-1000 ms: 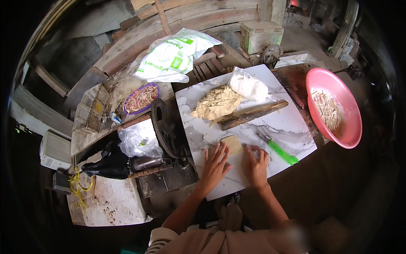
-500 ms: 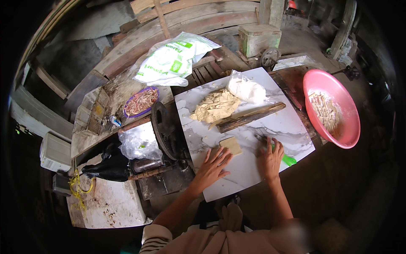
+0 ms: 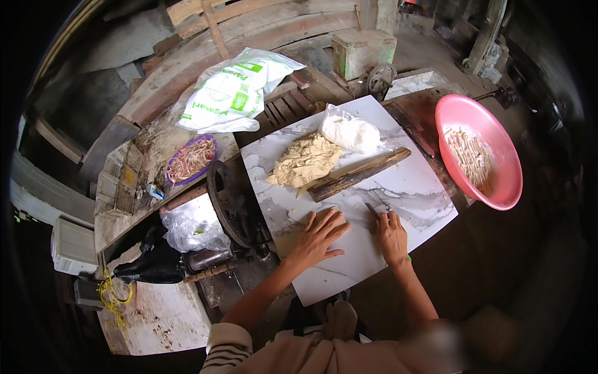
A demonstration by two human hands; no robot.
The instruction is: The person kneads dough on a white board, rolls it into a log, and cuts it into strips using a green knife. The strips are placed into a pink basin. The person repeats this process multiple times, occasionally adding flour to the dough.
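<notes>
My left hand (image 3: 316,240) lies palm down with its fingers apart on a small flat square of dough (image 3: 336,210), covering most of it. My right hand (image 3: 392,239) is closed around a knife (image 3: 372,211); its dark blade sticks out past the fingers toward the far left, and a bit of green handle shows by the wrist. Both hands rest on a white marble-patterned board (image 3: 430,215). Farther back on it sit a lumpy mound of pale dough (image 3: 305,160), a clear bag of white powder (image 3: 350,131) and a long dark wooden stick (image 3: 361,175).
A pink basin (image 3: 514,159) with dough strips stands at the right. To the left are a purple-rimmed basket (image 3: 192,161) of strips, a black hand wheel (image 3: 227,202) and a clear plastic bag (image 3: 196,227). A white-green sack (image 3: 233,93) lies behind.
My right hand has gone from lying over the knife with fingers extended to gripping it. My left hand has slid onto the dough square. The whole view has shifted slightly.
</notes>
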